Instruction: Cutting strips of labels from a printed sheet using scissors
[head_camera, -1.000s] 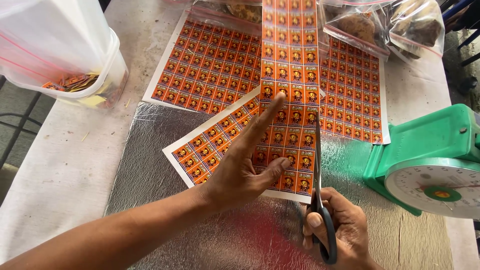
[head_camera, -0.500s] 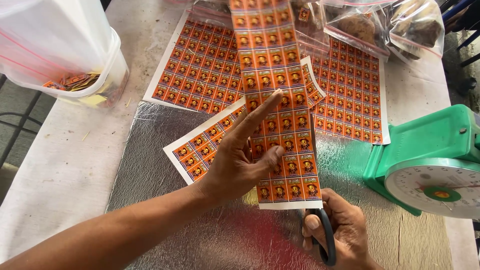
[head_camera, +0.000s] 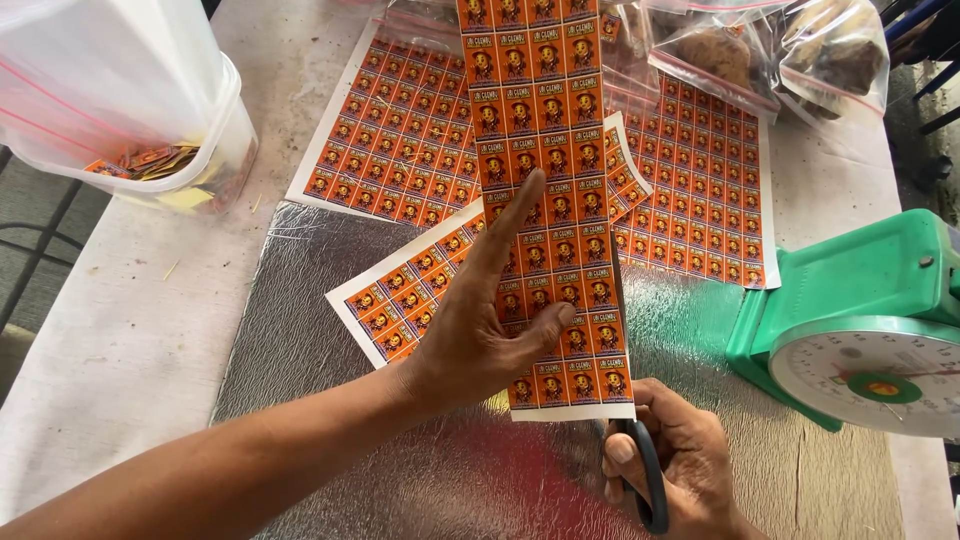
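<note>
My left hand (head_camera: 480, 330) grips a long strip of orange labels (head_camera: 545, 160), thumb in front and fingers stretched up along it; the strip stands lifted above the table. Just below the strip's lower right corner, my right hand (head_camera: 680, 470) is closed on black-handled scissors (head_camera: 645, 475), whose blades are hidden behind the strip. Under the strip lies the rest of a cut label sheet (head_camera: 400, 295) on a silver foil mat (head_camera: 330, 330).
A full orange label sheet (head_camera: 700, 170) lies farther back. A white plastic tub (head_camera: 190, 150) with cut labels and a clear bag is at the upper left. A green kitchen scale (head_camera: 870, 320) stands at the right. Clear bags of brown goods (head_camera: 770, 50) lie at the far edge.
The strip has come free of the sheet and my left hand has lifted it off the table. The scissors have dropped back to the strip's lower corner.
</note>
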